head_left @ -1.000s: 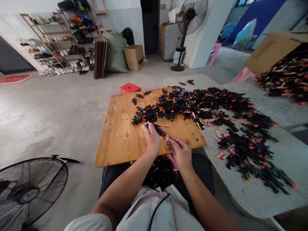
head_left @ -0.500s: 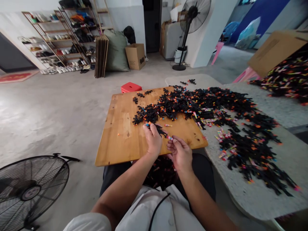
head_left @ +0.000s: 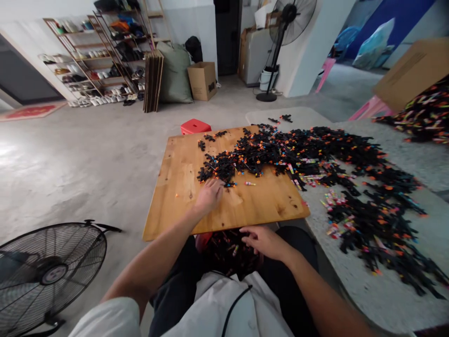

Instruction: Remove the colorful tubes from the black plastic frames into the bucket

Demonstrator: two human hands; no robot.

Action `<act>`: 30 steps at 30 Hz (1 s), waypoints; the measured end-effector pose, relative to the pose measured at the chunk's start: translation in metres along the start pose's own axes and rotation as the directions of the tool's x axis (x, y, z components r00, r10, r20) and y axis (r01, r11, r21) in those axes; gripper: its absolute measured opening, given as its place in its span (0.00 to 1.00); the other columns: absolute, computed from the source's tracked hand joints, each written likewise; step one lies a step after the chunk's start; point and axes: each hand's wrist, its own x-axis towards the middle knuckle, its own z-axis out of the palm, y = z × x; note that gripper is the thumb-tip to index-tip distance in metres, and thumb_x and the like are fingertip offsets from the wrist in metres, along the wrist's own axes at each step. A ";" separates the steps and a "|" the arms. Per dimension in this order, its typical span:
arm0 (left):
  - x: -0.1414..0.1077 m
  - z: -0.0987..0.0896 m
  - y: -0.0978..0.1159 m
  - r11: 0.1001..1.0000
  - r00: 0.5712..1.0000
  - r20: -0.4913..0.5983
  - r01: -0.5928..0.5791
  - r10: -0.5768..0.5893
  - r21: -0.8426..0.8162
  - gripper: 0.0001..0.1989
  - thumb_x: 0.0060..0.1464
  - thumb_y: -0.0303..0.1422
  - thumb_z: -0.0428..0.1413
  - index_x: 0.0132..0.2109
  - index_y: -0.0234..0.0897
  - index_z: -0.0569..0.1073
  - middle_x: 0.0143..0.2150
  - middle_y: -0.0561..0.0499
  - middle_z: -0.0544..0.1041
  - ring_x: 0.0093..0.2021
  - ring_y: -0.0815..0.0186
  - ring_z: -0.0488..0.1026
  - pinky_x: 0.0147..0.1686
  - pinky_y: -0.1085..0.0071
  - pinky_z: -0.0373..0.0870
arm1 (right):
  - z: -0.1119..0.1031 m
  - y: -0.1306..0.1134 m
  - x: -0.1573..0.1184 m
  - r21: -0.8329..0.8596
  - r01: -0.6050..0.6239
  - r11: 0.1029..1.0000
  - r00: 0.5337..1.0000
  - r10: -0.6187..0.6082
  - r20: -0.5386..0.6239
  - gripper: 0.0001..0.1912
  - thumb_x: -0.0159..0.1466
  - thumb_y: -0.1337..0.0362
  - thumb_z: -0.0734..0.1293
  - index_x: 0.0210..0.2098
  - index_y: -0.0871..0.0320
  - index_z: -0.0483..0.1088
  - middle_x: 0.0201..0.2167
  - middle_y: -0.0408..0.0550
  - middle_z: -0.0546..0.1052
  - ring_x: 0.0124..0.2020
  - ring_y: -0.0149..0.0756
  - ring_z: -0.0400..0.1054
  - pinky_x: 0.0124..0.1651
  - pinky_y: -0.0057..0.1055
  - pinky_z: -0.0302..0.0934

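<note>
Half a second ago both hands were together above the near edge of the wooden board (head_left: 182, 187), the left pinching a black plastic piece and the right holding a small coloured bit against it. Now they have parted. The left hand (head_left: 209, 195) has reached forward and lies palm down on the board, its fingers (head_left: 218, 185) curled loosely onto the nearest pieces at the edge of the black heap (head_left: 245, 154); whether it grips one or only touches them I cannot tell. The right hand (head_left: 261, 239) has dropped below the board's near edge to the lap, where it rests with fingers spread and relaxed over a container of dark pieces (head_left: 228, 250) between the knees, holding nothing that shows. A single pink bit (head_left: 249, 183) lies loose on the board, just right of the left hand. The heap spreads rightward onto the grey table (head_left: 368, 290).
</note>
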 end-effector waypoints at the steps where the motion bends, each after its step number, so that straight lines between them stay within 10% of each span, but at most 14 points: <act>1: 0.012 0.005 -0.003 0.987 0.991 0.075 -0.118 0.110 0.108 0.15 0.66 0.33 0.50 0.53 0.38 0.78 0.60 0.41 0.77 0.65 0.53 0.70 0.66 0.53 0.64 | -0.008 -0.003 0.010 -0.104 0.022 0.994 0.997 -0.030 -0.073 0.17 0.70 0.54 0.65 0.50 0.56 0.78 0.28 0.44 0.80 0.25 0.34 0.72 0.30 0.28 0.63; 5: 0.045 0.026 -0.002 0.839 0.931 0.297 -0.330 0.213 0.432 0.21 0.63 0.33 0.55 0.61 0.36 0.75 0.72 0.38 0.63 0.76 0.42 0.50 0.72 0.39 0.46 | -0.048 -0.025 0.062 -0.480 -0.049 0.876 0.852 -0.214 -0.477 0.16 0.73 0.61 0.60 0.49 0.54 0.79 0.43 0.52 0.82 0.44 0.42 0.75 0.46 0.31 0.65; 9: 0.052 0.033 -0.006 0.770 0.882 0.364 -0.450 0.301 0.453 0.16 0.62 0.32 0.55 0.53 0.33 0.79 0.65 0.37 0.71 0.73 0.42 0.55 0.73 0.39 0.40 | -0.073 -0.033 0.104 -0.672 -0.209 0.710 0.854 -0.202 -0.480 0.15 0.72 0.64 0.62 0.53 0.55 0.77 0.54 0.56 0.76 0.47 0.44 0.75 0.49 0.33 0.64; 12: 0.047 0.028 -0.011 0.879 0.889 0.284 -0.425 0.360 0.216 0.11 0.60 0.31 0.56 0.46 0.35 0.80 0.56 0.39 0.78 0.68 0.48 0.64 0.74 0.43 0.41 | -0.073 -0.027 0.116 -0.710 -0.225 0.667 0.878 -0.176 -0.444 0.15 0.74 0.60 0.61 0.50 0.58 0.77 0.53 0.58 0.75 0.46 0.45 0.76 0.48 0.35 0.64; 15: 0.039 0.023 -0.008 0.960 0.995 0.043 -0.077 0.092 -0.271 0.04 0.56 0.33 0.59 0.37 0.37 0.76 0.44 0.43 0.80 0.54 0.54 0.74 0.68 0.48 0.60 | -0.062 -0.020 0.115 -0.599 -0.189 0.778 0.848 -0.179 -0.499 0.14 0.74 0.58 0.61 0.46 0.60 0.75 0.49 0.60 0.77 0.45 0.46 0.76 0.47 0.37 0.65; 19: 0.033 0.023 0.010 0.683 0.915 -0.071 0.244 -0.398 -0.688 0.14 0.66 0.42 0.46 0.38 0.38 0.69 0.31 0.48 0.76 0.29 0.64 0.74 0.36 0.65 0.75 | -0.030 -0.023 0.103 -0.089 0.064 0.994 0.830 -0.103 -0.549 0.17 0.71 0.48 0.64 0.44 0.57 0.70 0.38 0.52 0.81 0.32 0.39 0.75 0.35 0.33 0.66; 24: 0.028 0.026 0.043 -0.031 0.739 0.195 0.230 -0.645 -0.973 0.15 0.60 0.46 0.54 0.38 0.38 0.66 0.25 0.54 0.73 0.19 0.70 0.67 0.23 0.74 0.64 | 0.015 -0.047 0.081 0.345 0.290 0.893 0.864 -0.088 -0.496 0.24 0.65 0.42 0.69 0.46 0.55 0.68 0.37 0.49 0.81 0.23 0.31 0.69 0.22 0.27 0.60; 30: 0.022 0.023 0.069 -0.023 0.705 0.119 0.144 -0.699 -0.989 0.15 0.61 0.46 0.53 0.37 0.39 0.66 0.26 0.55 0.73 0.20 0.70 0.68 0.24 0.73 0.64 | 0.025 -0.057 0.068 0.400 0.329 0.855 0.851 -0.084 -0.518 0.24 0.64 0.43 0.71 0.48 0.55 0.71 0.31 0.44 0.78 0.22 0.30 0.67 0.23 0.26 0.60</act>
